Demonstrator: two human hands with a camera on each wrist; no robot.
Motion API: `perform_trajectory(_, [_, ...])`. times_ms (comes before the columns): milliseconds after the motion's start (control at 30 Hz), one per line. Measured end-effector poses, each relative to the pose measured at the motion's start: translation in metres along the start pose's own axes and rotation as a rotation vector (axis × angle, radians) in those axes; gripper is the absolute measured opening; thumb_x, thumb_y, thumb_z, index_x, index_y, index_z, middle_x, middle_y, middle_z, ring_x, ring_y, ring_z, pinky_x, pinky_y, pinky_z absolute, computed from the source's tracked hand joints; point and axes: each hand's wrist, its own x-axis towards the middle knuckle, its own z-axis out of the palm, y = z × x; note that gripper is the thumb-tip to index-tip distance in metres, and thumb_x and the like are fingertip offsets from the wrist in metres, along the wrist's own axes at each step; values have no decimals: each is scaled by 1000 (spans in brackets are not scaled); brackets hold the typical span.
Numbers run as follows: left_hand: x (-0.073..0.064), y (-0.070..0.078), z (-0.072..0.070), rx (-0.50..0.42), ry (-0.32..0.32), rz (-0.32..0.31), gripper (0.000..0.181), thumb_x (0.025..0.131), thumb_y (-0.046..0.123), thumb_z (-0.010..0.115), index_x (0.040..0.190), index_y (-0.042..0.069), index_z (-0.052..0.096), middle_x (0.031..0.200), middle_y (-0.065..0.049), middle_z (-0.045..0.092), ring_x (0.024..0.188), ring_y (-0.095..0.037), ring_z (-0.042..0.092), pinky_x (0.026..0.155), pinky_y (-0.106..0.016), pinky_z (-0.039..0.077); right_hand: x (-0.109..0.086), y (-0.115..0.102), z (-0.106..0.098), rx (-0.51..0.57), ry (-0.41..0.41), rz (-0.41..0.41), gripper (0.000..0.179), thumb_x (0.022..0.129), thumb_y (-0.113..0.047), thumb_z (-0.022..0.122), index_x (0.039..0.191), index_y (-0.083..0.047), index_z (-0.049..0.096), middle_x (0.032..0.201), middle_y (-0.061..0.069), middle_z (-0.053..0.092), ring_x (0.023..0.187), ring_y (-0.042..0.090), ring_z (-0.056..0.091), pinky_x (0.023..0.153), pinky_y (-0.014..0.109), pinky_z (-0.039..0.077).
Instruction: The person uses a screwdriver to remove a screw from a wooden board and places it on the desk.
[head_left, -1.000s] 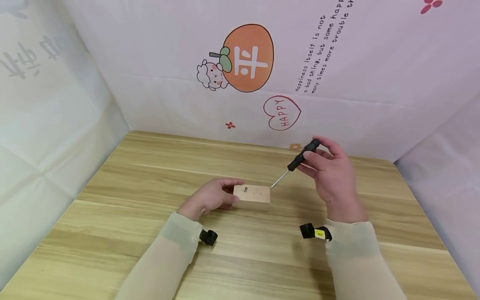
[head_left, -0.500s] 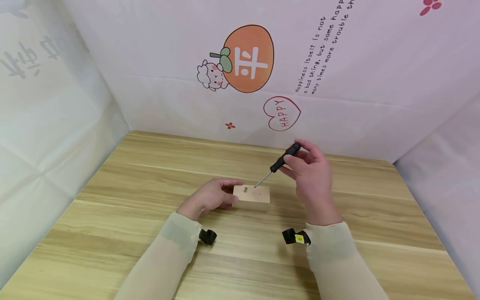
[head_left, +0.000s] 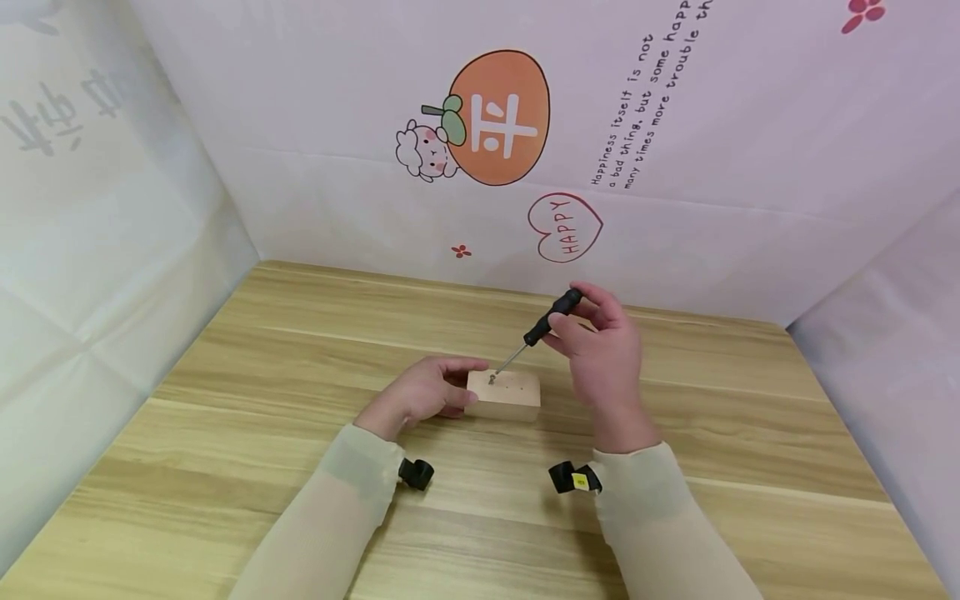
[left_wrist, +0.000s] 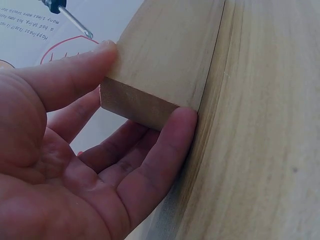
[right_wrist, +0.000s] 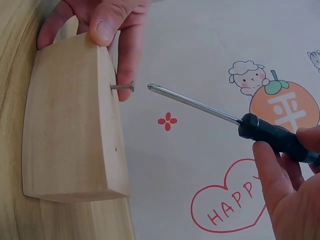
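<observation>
A pale wooden block [head_left: 504, 410] lies on the table, and my left hand [head_left: 426, 390] grips its left end between thumb and fingers. From the block's top face a screw [right_wrist: 123, 87] sticks up, only partly sunk in. Small dark holes dot that face to the screw's right. My right hand [head_left: 606, 358] holds a screwdriver [head_left: 553, 317] by its black handle, tilted, with the shaft pointing down and left. In the right wrist view the screwdriver's cross-shaped tip stands a short gap away from the screw head. The left wrist view shows the block's end [left_wrist: 132, 102] between thumb and fingers.
The wood-grain table [head_left: 300, 350] extends around the block on all sides. A white printed cloth [head_left: 337, 208] rises behind the table's back edge, and more white cloth hangs at left and right. Each wrist wears a black camera.
My right hand has moved left with the screwdriver, bringing its tip from the block's right end over to the screw. The left hand and the block have stayed in place.
</observation>
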Motion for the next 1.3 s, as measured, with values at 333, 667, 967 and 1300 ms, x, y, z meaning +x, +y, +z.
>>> perform_trajectory(333, [1, -1, 0, -4, 12, -5, 52, 88, 0, 75, 135, 20, 66, 131, -10, 54, 96, -23, 62, 79, -38, 56, -2, 6, 6, -56, -39, -57, 45, 88, 6, 72, 127, -14, 68, 111, 16, 60, 92, 26, 68, 75, 36, 58])
perform_trajectory(667, [1, -1, 1, -14, 9, -10, 52, 87, 1, 75, 134, 21, 67, 127, -10, 56, 100, -25, 61, 80, -38, 56, -4, 3, 8, -103, -65, -74, 46, 88, 5, 72, 128, -14, 67, 111, 14, 63, 91, 26, 69, 75, 37, 58])
perform_trajectory(967, [1, -1, 0, -23, 10, -6, 52, 87, 1, 75, 135, 19, 66, 132, -10, 54, 100, -24, 62, 80, -38, 56, -8, -1, 11, -153, -94, -114, 42, 90, 3, 71, 129, -13, 67, 111, 12, 62, 92, 25, 68, 75, 33, 58])
perform_trajectory(1300, [1, -1, -1, -15, 5, 8, 52, 87, 1, 75, 135, 17, 65, 131, -10, 55, 100, -24, 61, 80, -38, 56, -11, -2, 14, -200, -158, -212, 41, 90, 6, 69, 127, -12, 69, 109, 12, 64, 93, 24, 68, 79, 31, 57])
